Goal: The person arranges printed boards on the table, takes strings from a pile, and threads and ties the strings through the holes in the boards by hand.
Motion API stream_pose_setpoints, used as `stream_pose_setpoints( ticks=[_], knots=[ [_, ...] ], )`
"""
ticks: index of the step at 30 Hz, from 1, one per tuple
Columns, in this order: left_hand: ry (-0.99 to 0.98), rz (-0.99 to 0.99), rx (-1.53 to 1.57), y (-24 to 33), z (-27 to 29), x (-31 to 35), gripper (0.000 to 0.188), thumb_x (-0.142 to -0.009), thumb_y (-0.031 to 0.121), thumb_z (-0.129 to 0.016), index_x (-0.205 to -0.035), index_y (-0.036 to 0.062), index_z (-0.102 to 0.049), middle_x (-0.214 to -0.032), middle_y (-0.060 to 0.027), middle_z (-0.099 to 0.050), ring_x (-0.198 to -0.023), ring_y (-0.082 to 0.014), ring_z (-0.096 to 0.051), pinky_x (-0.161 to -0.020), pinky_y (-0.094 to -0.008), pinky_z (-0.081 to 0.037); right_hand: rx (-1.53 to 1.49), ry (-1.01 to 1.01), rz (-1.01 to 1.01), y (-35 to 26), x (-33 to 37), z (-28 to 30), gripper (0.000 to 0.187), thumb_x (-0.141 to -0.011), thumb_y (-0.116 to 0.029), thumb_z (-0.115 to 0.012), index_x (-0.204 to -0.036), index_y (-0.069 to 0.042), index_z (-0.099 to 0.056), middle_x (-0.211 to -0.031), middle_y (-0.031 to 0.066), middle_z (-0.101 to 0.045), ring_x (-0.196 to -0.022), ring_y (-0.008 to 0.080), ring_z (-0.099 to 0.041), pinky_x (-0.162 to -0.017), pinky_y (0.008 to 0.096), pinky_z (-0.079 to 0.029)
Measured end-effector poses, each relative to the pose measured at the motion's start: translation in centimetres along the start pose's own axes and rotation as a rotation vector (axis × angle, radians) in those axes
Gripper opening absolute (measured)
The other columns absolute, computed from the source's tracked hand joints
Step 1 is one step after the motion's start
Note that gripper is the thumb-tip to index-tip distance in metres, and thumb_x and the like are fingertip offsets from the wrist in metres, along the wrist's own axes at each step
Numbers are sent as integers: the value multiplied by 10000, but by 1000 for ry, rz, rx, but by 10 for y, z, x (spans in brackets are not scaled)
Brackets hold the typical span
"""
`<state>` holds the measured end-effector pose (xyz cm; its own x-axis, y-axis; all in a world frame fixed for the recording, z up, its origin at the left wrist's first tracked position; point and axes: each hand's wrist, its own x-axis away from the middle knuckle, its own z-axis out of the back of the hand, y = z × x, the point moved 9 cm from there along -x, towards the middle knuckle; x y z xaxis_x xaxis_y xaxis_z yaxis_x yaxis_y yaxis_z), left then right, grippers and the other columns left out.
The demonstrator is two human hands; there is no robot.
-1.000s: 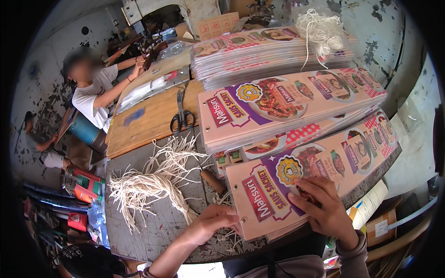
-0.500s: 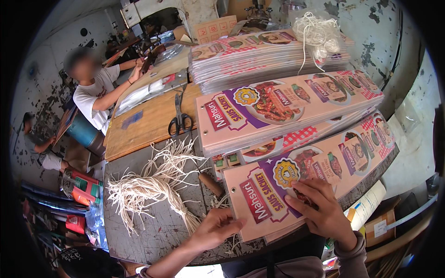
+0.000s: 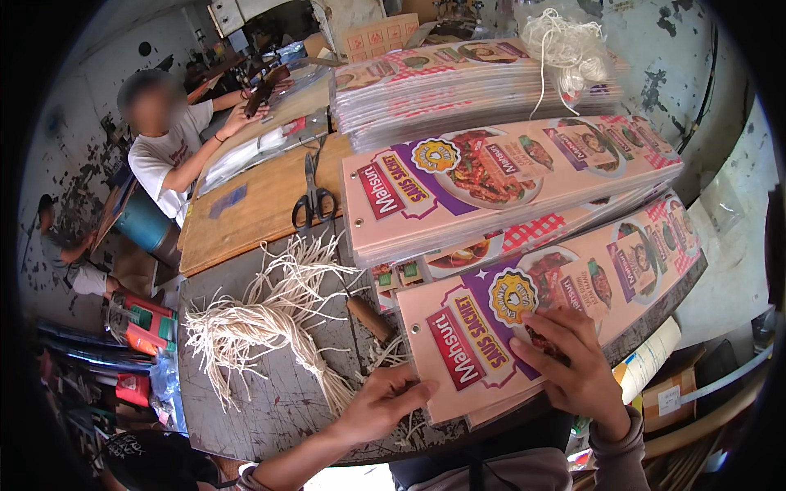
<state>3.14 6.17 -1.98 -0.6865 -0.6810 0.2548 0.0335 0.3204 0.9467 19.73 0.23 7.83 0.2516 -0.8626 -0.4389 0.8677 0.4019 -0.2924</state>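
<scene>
A long pink printed sign (image 3: 442, 327), covered in clear plastic, lies at the near edge of the table on top of at least one more like it. It has metal eyelets at its left end. My left hand (image 3: 385, 401) pinches its near left corner, thumb on top and the other fingers hidden beneath. Across the sign's middle, my right hand (image 3: 569, 364) rests with slightly bent fingers apart, holding nothing. To the left of the sign lie a bundle of cut white cords (image 3: 270, 327) and a tool with a brown wooden handle (image 3: 370, 317).
Behind the sign rise a stack of similar signs (image 3: 508, 176) and a taller stack (image 3: 434, 102), topped by a bag of white cord (image 3: 565, 49). Black scissors (image 3: 313, 200) lie by a wooden board (image 3: 262, 213). Two people are at the left, one handling something dark across the table.
The view has shifted slightly. Both my hands keep their places on the sign, and the near person's arms have moved a little.
</scene>
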Motion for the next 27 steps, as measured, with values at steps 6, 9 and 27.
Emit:
stream_pose_setpoints(
  ticks=[6,9,27],
  knots=[
    [-257,-15,46,23,2,1,323,-921,192,-512,-1119,-55,-573,-880,-96,-633,-770,-115,-555,-703,-269,-438,-11,0,2,2,3,-1,482,-645,14,-611,-1108,-119,-627,-1193,92,-541,-1074,268,-518,-917,442,-419],
    [-204,38,400,16,2,2,330,-915,180,-493,-1130,-61,-563,-928,-135,-634,-854,-166,-578,-776,-315,-452,-21,2,3,2,3,-1,486,-646,13,-610,-1113,-122,-625,-1190,90,-542,-1074,267,-520,-918,444,-421],
    [-147,102,-31,21,-3,3,321,-840,-11,-553,-1154,-68,-522,-917,-85,-615,-802,-109,-589,-753,-241,-496,-11,-1,-22,2,4,-2,522,-610,19,-618,-1109,-134,-629,-1187,88,-549,-1075,266,-518,-936,429,-414]
  ],
)
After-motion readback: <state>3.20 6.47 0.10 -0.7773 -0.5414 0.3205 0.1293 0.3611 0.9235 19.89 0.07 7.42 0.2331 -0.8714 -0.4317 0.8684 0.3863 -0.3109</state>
